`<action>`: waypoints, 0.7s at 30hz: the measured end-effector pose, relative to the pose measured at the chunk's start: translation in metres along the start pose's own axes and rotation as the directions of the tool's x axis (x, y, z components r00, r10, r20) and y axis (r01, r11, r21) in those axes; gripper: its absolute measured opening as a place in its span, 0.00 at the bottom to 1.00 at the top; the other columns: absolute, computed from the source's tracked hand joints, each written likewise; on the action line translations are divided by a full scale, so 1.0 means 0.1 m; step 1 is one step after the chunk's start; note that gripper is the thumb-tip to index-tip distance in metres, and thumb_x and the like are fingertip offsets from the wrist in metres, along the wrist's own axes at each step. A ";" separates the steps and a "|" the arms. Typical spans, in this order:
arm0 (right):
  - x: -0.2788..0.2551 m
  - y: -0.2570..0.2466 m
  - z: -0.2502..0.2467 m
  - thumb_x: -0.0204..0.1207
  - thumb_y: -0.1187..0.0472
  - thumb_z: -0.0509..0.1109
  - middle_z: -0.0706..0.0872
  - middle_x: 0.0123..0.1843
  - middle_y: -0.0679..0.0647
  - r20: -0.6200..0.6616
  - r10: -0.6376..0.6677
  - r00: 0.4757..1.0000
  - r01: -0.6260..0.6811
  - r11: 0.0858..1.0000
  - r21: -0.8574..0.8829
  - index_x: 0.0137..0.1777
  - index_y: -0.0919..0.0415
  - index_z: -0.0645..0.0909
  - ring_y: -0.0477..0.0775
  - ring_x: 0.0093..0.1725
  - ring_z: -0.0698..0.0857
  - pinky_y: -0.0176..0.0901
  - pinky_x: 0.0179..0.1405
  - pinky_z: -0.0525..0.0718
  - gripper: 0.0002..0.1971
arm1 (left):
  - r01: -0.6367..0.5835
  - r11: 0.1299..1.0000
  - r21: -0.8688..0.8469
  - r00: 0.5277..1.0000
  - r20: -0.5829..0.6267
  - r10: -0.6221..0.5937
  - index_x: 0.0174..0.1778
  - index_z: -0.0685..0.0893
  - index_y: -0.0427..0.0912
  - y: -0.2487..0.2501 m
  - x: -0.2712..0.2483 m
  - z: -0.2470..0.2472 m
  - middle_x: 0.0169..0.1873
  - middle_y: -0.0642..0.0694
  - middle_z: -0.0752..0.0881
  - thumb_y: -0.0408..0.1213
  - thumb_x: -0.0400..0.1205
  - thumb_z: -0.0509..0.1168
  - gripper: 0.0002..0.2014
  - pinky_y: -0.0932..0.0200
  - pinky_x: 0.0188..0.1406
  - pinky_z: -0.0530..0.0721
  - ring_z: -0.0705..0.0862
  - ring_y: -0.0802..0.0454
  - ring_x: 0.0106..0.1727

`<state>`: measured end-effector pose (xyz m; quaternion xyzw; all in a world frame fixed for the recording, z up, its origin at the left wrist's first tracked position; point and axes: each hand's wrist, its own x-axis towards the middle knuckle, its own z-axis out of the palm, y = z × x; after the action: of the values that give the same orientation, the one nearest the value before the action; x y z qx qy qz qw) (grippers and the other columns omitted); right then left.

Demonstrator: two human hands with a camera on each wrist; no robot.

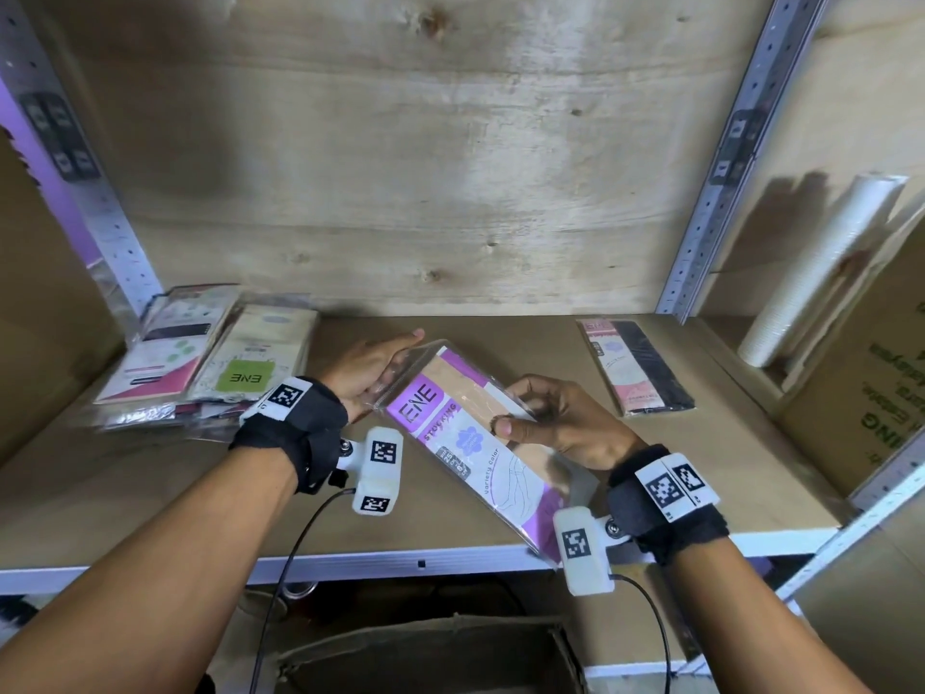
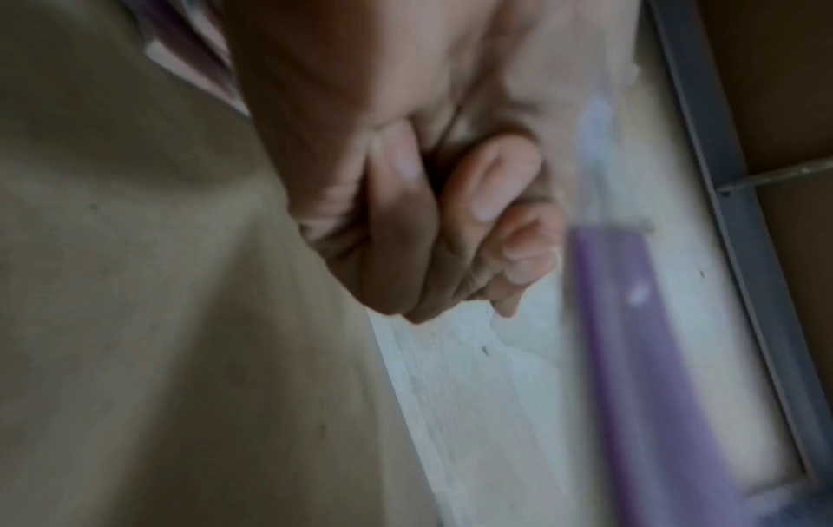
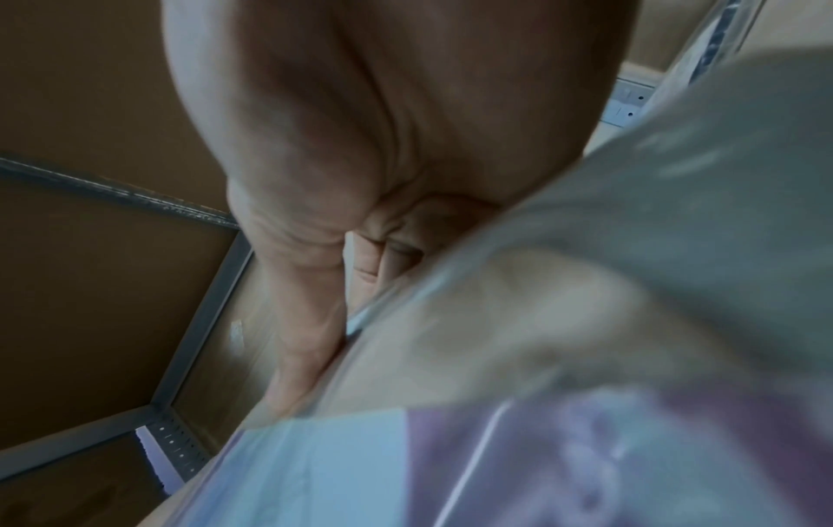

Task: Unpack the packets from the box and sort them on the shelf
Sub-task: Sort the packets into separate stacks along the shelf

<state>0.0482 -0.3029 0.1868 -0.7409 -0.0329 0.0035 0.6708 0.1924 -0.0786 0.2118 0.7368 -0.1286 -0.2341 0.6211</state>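
A purple and beige ENE stocking packet (image 1: 460, 433) in clear plastic is held tilted above the shelf board (image 1: 150, 498). My left hand (image 1: 370, 368) grips its far top-left corner; the left wrist view shows my left hand (image 2: 450, 221) with fingers curled beside the blurred purple packet (image 2: 622, 338). My right hand (image 1: 550, 423) pinches the packet's right edge, thumb on the front and fingers behind. In the right wrist view my right hand (image 3: 360, 142) is pressed against the packet (image 3: 586, 356), which fills the lower right.
A loose stack of packets (image 1: 210, 363) lies at the shelf's left. One black and pink packet (image 1: 635, 368) lies at the right. A sleeve of white cups (image 1: 821, 273) and a printed carton (image 1: 871, 383) stand beyond the right upright. An open cardboard box (image 1: 425, 653) sits below.
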 end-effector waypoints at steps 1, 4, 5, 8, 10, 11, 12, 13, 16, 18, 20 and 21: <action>0.00 0.01 -0.01 0.65 0.63 0.82 0.88 0.50 0.78 -0.003 0.007 1.000 -0.007 1.000 -0.005 0.55 0.71 0.83 0.59 0.40 0.88 0.49 0.48 0.87 0.21 | -0.011 0.998 0.057 1.000 -0.022 0.012 0.27 0.83 0.41 -0.01 0.01 0.00 0.18 0.45 0.72 0.56 0.81 0.67 0.24 0.57 0.25 0.62 0.68 0.49 0.21; -0.02 0.05 -0.04 0.66 0.65 0.80 0.90 0.45 0.69 -0.001 0.043 0.999 -0.043 0.999 0.004 0.55 0.76 0.81 0.60 0.42 0.87 0.51 0.50 0.87 0.21 | -0.047 0.958 0.283 0.991 -0.108 0.081 0.21 0.78 0.48 0.00 0.01 0.01 0.13 0.53 0.73 0.60 0.82 0.64 0.26 0.66 0.16 0.62 0.67 0.56 0.14; -0.03 0.06 -0.05 0.65 0.66 0.80 0.91 0.43 0.65 0.005 0.058 0.998 -0.059 0.998 0.013 0.55 0.77 0.80 0.61 0.44 0.87 0.50 0.49 0.88 0.21 | -0.050 0.950 0.310 0.988 -0.123 0.092 0.24 0.79 0.48 0.00 0.02 0.00 0.14 0.54 0.76 0.60 0.82 0.63 0.25 0.68 0.13 0.63 0.68 0.58 0.13; -0.04 0.04 -0.07 0.71 0.73 0.76 0.91 0.42 0.60 -0.032 0.073 0.997 -0.072 0.997 0.037 0.52 0.74 0.80 0.63 0.48 0.86 0.45 0.46 0.89 0.12 | -0.037 0.982 0.184 0.987 -0.144 0.064 0.34 0.85 0.42 0.04 0.02 -0.02 0.19 0.51 0.84 0.58 0.85 0.60 0.25 0.68 0.15 0.70 0.77 0.57 0.18; -0.04 0.02 -0.09 0.74 0.75 0.73 0.89 0.48 0.67 -0.119 0.076 0.990 -0.069 0.996 0.060 0.50 0.71 0.80 0.63 0.48 0.86 0.46 0.48 0.89 0.07 | -0.014 0.997 0.070 0.988 -0.156 0.025 0.42 0.87 0.38 0.05 -0.01 -0.03 0.28 0.46 0.90 0.58 0.86 0.57 0.26 0.67 0.21 0.77 0.82 0.56 0.22; -0.04 0.02 -0.10 0.76 0.75 0.72 0.89 0.52 0.71 -0.168 0.077 0.983 -0.062 0.994 0.091 0.49 0.69 0.80 0.64 0.49 0.86 0.48 0.50 0.88 0.05 | 0.001 0.999 0.044 0.988 -0.156 0.005 0.46 0.88 0.38 0.03 -0.04 -0.03 0.33 0.43 0.92 0.58 0.87 0.55 0.27 0.66 0.26 0.80 0.84 0.54 0.26; -0.03 0.03 -0.11 0.78 0.75 0.70 0.88 0.56 0.74 -0.208 0.082 0.975 -0.052 0.988 0.143 0.50 0.68 0.81 0.65 0.51 0.87 0.51 0.54 0.88 0.05 | 0.021 0.999 0.032 0.989 -0.149 -0.016 0.49 0.88 0.38 0.01 -0.07 -0.01 0.39 0.41 0.92 0.58 0.87 0.55 0.26 0.64 0.30 0.82 0.85 0.52 0.30; -0.03 0.04 -0.13 0.79 0.75 0.69 0.87 0.59 0.75 -0.233 0.092 0.968 -0.043 0.977 0.209 0.51 0.68 0.81 0.67 0.53 0.87 0.55 0.58 0.87 0.05 | 0.045 0.999 0.028 0.991 -0.130 -0.041 0.53 0.88 0.37 -0.02 -0.10 0.02 0.43 0.38 0.92 0.57 0.87 0.57 0.25 0.62 0.33 0.84 0.86 0.50 0.33; -0.01 0.06 -0.16 0.79 0.76 0.68 0.88 0.59 0.73 -0.296 0.128 0.947 -0.025 0.945 0.327 0.56 0.71 0.80 0.68 0.57 0.88 0.55 0.56 0.88 0.07 | 0.093 0.994 0.052 0.995 0.016 -0.094 0.60 0.85 0.35 -0.08 -0.19 0.22 0.50 0.34 0.91 0.53 0.84 0.64 0.23 0.60 0.36 0.88 0.89 0.47 0.36; 0.02 0.08 -0.17 0.77 0.76 0.70 0.91 0.53 0.69 -0.340 0.120 0.933 -0.004 0.946 0.325 0.48 0.66 0.79 0.64 0.54 0.91 0.50 0.50 0.88 0.06 | 0.110 0.992 0.060 0.982 0.146 -0.118 0.62 0.83 0.34 -0.09 -0.25 0.36 0.52 0.33 0.90 0.52 0.83 0.66 0.23 0.58 0.38 0.90 0.90 0.45 0.38; 0.06 0.10 -0.18 0.77 0.75 0.71 0.92 0.50 0.65 -0.373 0.106 0.922 0.015 0.952 0.306 0.42 0.61 0.77 0.62 0.51 0.92 0.44 0.46 0.87 0.10 | 0.116 0.989 0.088 0.952 0.274 -0.136 0.64 0.82 0.35 -0.09 -0.30 0.48 0.54 0.35 0.89 0.46 0.82 0.70 0.21 0.57 0.42 0.91 0.90 0.44 0.42; 0.07 0.11 -0.19 0.76 0.75 0.71 0.93 0.50 0.65 -0.384 0.111 0.917 0.015 0.951 0.309 0.41 0.60 0.77 0.61 0.51 0.92 0.44 0.47 0.87 0.11 | 0.111 0.988 0.107 0.934 0.330 -0.141 0.65 0.82 0.34 -0.10 -0.32 0.53 0.54 0.37 0.89 0.42 0.82 0.71 0.19 0.58 0.43 0.91 0.89 0.44 0.44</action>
<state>0.0567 -0.3221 0.1778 -0.6141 0.1230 -0.1249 0.7695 0.1377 -0.1066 0.2016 0.7191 -0.1951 -0.3900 0.5410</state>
